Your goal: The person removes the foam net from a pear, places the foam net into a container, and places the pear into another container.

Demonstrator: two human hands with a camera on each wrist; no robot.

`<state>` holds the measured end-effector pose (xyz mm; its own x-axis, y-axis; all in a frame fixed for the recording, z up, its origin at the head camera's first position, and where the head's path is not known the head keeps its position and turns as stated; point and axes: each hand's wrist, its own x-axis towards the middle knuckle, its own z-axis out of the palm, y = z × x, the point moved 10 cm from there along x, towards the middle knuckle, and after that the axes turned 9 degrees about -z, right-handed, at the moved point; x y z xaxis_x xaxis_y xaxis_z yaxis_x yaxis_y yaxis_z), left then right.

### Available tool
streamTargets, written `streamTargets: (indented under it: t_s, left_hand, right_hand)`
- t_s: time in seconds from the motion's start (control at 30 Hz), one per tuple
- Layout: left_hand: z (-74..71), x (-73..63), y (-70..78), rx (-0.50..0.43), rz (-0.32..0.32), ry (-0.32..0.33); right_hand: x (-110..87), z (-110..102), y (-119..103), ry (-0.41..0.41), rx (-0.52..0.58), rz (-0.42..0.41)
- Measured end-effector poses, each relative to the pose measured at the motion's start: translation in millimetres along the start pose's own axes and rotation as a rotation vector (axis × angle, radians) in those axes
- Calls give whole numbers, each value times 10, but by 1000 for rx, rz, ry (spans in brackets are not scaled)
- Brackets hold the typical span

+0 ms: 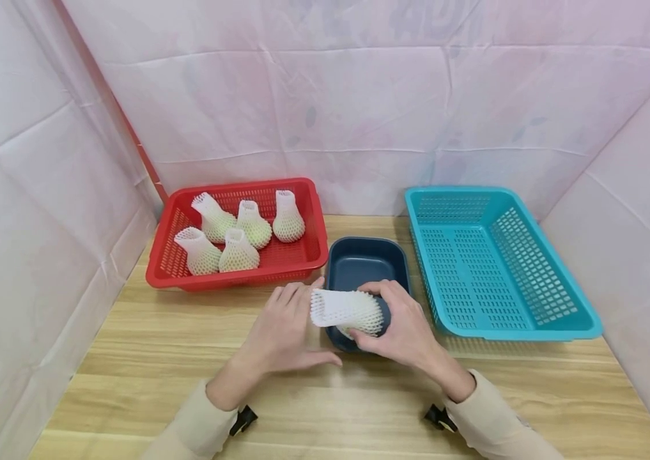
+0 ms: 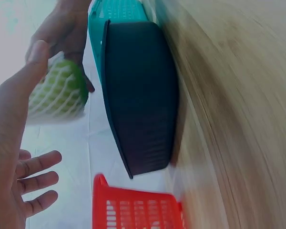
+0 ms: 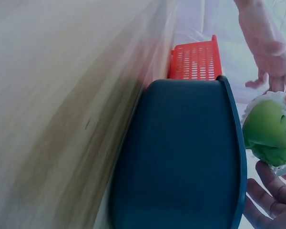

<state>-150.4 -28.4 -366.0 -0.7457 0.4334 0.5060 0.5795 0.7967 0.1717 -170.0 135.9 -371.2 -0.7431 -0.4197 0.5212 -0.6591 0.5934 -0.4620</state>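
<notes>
My right hand [image 1: 408,326] grips a round green fruit [image 3: 269,124] in a white foam net [image 1: 330,308]. Thumb and fingers are round its wide end, and the net's narrow open end points left. My left hand [image 1: 278,329] is close by on the left, fingers stretched and thumb spread; in the left wrist view nothing lies in its palm. Both hands are over the near part of a dark blue basin [image 1: 367,240], which they partly hide. Bare green skin shows at the fruit's lower end in the right wrist view.
Behind on the left, a red basket [image 1: 238,280] holds several net-wrapped fruits [image 1: 238,252]. To the right stands a teal basket [image 1: 463,275] with slotted sides. Pinkish cloth walls [image 1: 353,102] close in the wooden table [image 1: 146,364] at the back and sides.
</notes>
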Motion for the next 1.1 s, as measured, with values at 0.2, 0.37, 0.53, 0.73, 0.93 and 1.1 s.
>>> streamTargets:
  t_s: [0.2, 0.37, 0.53, 0.73, 0.93, 1.1]
  left_hand:
    - [-161, -35, -91, 24, 8, 11]
    - [-290, 4, -56, 45, 41, 41]
    - [-300, 69, 34, 55, 61, 13]
    - [-152, 121, 133, 178, 108, -81]
    - [-76, 149, 219, 236, 167, -96]
    - [-62, 170, 239, 227, 191, -74]
  right_hand:
    - [-6, -90, -10, 30, -106, -60]
    - [-23, -107, -27, 35, -176, -96]
    - [-34, -98, -66, 44, -239, -152]
    - [-36, -99, -118, 70, -299, -219]
    - [-34, -98, -151, 75, -346, -248]
    - [-33, -106, -181, 82, -366, -263]
